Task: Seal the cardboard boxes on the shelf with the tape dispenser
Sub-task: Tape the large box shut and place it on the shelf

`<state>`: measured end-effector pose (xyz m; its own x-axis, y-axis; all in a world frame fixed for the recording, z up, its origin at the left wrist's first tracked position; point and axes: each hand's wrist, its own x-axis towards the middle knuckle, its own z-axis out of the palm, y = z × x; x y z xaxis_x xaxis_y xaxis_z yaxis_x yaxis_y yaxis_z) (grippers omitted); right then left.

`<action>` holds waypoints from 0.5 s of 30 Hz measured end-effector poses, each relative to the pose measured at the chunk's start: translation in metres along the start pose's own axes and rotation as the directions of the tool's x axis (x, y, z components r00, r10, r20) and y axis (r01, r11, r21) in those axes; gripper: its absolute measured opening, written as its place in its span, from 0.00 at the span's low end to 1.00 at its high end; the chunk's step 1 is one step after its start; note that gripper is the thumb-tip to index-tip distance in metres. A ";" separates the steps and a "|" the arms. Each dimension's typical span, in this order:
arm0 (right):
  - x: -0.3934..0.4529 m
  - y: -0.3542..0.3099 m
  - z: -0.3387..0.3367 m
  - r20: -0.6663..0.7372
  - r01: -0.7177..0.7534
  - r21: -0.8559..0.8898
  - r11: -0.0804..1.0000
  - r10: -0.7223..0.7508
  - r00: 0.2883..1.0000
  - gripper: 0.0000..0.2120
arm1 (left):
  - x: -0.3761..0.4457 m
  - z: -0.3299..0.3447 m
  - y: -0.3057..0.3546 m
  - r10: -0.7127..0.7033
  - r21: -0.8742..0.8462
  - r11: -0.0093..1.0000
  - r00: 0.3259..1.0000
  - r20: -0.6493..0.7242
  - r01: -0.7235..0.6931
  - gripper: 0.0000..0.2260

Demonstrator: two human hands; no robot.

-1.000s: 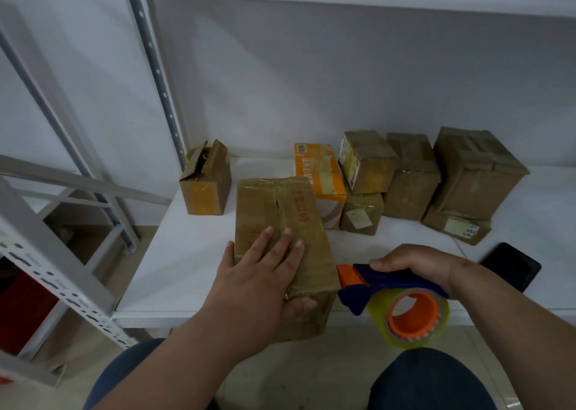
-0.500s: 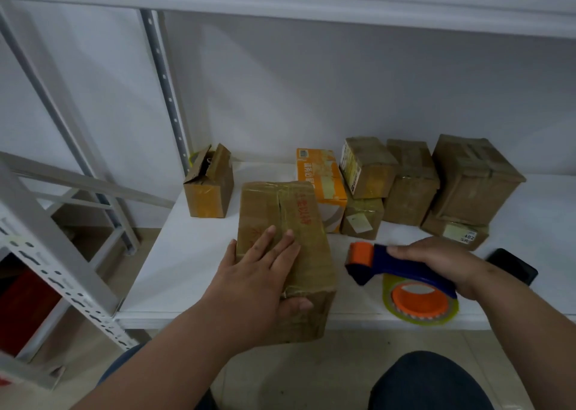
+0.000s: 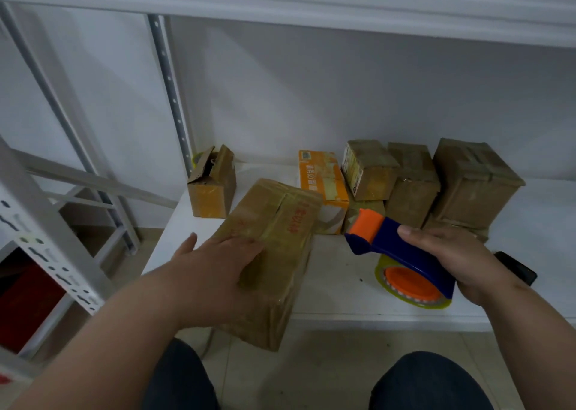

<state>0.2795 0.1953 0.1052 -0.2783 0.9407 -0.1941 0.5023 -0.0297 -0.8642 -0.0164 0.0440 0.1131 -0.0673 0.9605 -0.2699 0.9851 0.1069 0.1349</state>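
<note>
A long brown cardboard box (image 3: 280, 238) with red writing lies on the white shelf (image 3: 336, 288), its near end jutting past the front edge. My left hand (image 3: 215, 266) rests flat on its top, fingers spread, thumb on the near side. My right hand (image 3: 452, 260) grips the blue handle of the tape dispenser (image 3: 402, 253). Its orange head points up and left, toward the box, without touching it. Its roll of clear tape (image 3: 411, 288) on an orange core hangs below.
An open small box (image 3: 212, 185) stands at the shelf's back left. An orange box (image 3: 324, 182) and several taped brown boxes (image 3: 436, 179) are stacked at the back right. A black phone (image 3: 517, 269) lies by my right wrist. Grey shelf uprights (image 3: 170, 91) stand left.
The long box has turned with its far end swung right. The dispenser has risen from below the shelf edge, and its orange head now points up toward the box.
</note>
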 end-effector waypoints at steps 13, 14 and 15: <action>-0.011 -0.014 0.018 -0.143 0.099 0.014 0.995 -0.096 0.985 0.25 | -0.010 0.021 0.014 0.015 0.052 0.999 1.000 -0.021 -0.014 0.36; -0.013 -0.014 0.017 -0.147 0.105 0.017 0.994 -0.102 0.984 0.26 | -0.012 0.019 0.009 0.042 0.067 0.997 0.999 0.004 -0.042 0.36; -0.016 -0.014 0.017 -0.151 0.109 0.021 0.994 -0.104 0.983 0.27 | -0.013 0.018 0.003 0.060 0.076 0.995 0.998 0.022 -0.061 0.36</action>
<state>0.2630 0.1752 0.1127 -0.2027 0.9788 -0.0309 0.4522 0.0656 -0.8895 -0.0099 0.0267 0.0999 -0.0046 0.9594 -0.2820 0.9965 0.0279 0.0788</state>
